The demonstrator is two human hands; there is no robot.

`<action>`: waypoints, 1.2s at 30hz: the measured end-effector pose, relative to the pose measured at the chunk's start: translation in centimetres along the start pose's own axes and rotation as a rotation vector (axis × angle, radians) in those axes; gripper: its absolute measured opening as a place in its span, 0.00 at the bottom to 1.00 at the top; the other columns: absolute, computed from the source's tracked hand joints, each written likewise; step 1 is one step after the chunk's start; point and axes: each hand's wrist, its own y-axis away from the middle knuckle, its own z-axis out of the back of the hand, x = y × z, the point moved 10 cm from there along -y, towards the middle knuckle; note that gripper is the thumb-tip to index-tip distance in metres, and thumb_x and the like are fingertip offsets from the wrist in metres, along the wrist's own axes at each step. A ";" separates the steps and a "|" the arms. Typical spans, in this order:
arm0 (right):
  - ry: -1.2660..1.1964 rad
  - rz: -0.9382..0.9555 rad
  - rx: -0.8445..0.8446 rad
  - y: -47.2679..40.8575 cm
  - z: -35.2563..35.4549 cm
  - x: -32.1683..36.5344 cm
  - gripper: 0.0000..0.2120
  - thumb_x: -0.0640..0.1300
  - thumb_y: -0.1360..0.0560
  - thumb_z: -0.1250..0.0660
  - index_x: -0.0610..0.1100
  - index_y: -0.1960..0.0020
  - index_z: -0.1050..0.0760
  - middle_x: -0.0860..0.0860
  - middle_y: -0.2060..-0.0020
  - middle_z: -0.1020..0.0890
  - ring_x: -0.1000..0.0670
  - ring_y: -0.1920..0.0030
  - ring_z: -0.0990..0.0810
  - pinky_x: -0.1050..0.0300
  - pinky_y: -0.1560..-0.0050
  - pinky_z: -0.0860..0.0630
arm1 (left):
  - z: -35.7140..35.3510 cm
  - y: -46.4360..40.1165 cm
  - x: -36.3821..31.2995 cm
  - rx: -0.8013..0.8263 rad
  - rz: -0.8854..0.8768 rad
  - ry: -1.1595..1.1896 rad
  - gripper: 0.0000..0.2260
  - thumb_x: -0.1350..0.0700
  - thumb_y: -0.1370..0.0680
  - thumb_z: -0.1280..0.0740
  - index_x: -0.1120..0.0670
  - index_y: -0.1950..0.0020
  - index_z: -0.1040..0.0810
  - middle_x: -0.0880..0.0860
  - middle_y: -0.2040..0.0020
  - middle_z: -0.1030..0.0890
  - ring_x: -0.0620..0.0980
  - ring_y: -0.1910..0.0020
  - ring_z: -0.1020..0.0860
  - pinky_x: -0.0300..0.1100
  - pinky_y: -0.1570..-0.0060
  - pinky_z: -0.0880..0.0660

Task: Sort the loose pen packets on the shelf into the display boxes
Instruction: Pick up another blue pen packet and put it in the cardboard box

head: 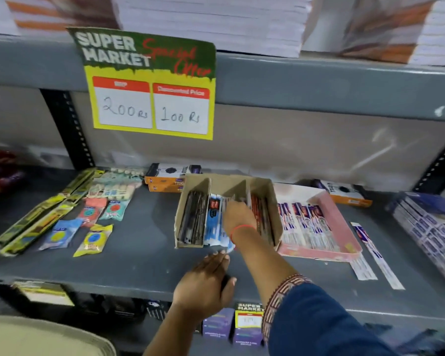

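A brown cardboard display box stands mid-shelf with dark pens on its left, blue pen packets in the middle and red ones on its right. My right hand reaches into the middle section, fingers on the blue and white packets there. My left hand rests palm down on the shelf just before the box, fingertips touching the packets' near ends. A pink display box to the right holds purple-and-white packets. Two loose packets lie on the shelf beside it.
Yellow-green long packs and small eraser packets lie spread at the left. Orange-and-black boxes stand behind the brown box, another behind the pink one. Purple-white cartons fill the right. A price sign hangs above.
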 end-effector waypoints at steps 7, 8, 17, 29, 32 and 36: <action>0.158 -0.060 0.044 -0.5 -1.9 -1.3 0.15 0.33 0.22 0.43 0.36 0.38 0.26 0.40 0.39 0.22 0.41 0.39 0.22 0.50 0.42 0.23 | -0.9 0.0 0.3 0.065 0.018 0.040 0.21 0.47 0.30 0.38 0.59 0.46 0.19 0.55 0.49 0.16 0.52 0.52 0.18 0.43 0.56 0.21; 0.171 -0.055 0.040 -0.5 -1.8 -1.2 0.15 0.33 0.22 0.44 0.36 0.38 0.26 0.40 0.39 0.22 0.41 0.39 0.21 0.50 0.42 0.23 | -1.0 0.1 0.3 0.079 0.020 0.047 0.21 0.47 0.31 0.37 0.59 0.46 0.19 0.55 0.49 0.16 0.52 0.51 0.18 0.43 0.55 0.21; 0.275 0.052 -0.062 1.0 -0.1 0.2 0.15 0.31 0.23 0.43 0.35 0.38 0.26 0.38 0.37 0.26 0.40 0.42 0.20 0.48 0.45 0.22 | -0.7 0.0 0.0 0.088 0.022 0.047 0.19 0.48 0.34 0.28 0.59 0.48 0.18 0.55 0.50 0.16 0.51 0.52 0.17 0.42 0.58 0.21; -0.124 0.133 -0.506 5.4 10.2 -8.6 0.15 0.29 0.28 0.41 0.36 0.48 0.19 0.38 0.49 0.20 0.38 0.50 0.21 0.52 0.47 0.26 | -1.1 -1.0 -3.3 0.129 -0.021 -0.025 0.21 0.53 0.43 0.20 0.59 0.53 0.16 0.54 0.55 0.15 0.49 0.55 0.17 0.43 0.61 0.21; -0.223 -0.045 -0.711 6.9 13.2 -15.6 0.14 0.29 0.27 0.40 0.35 0.48 0.19 0.35 0.49 0.20 0.38 0.49 0.22 0.53 0.45 0.30 | -1.9 -1.7 -6.5 0.161 -0.096 0.004 0.21 0.49 0.42 0.20 0.57 0.53 0.16 0.51 0.54 0.15 0.47 0.55 0.17 0.40 0.58 0.21; -0.295 -0.338 -0.764 8.1 15.1 -24.2 0.13 0.28 0.28 0.42 0.32 0.50 0.21 0.31 0.50 0.22 0.34 0.49 0.24 0.47 0.46 0.31 | -4.3 -2.6 -10.1 0.296 -0.113 0.105 0.23 0.49 0.22 0.39 0.60 0.31 0.32 0.55 0.30 0.31 0.51 0.32 0.33 0.41 0.32 0.40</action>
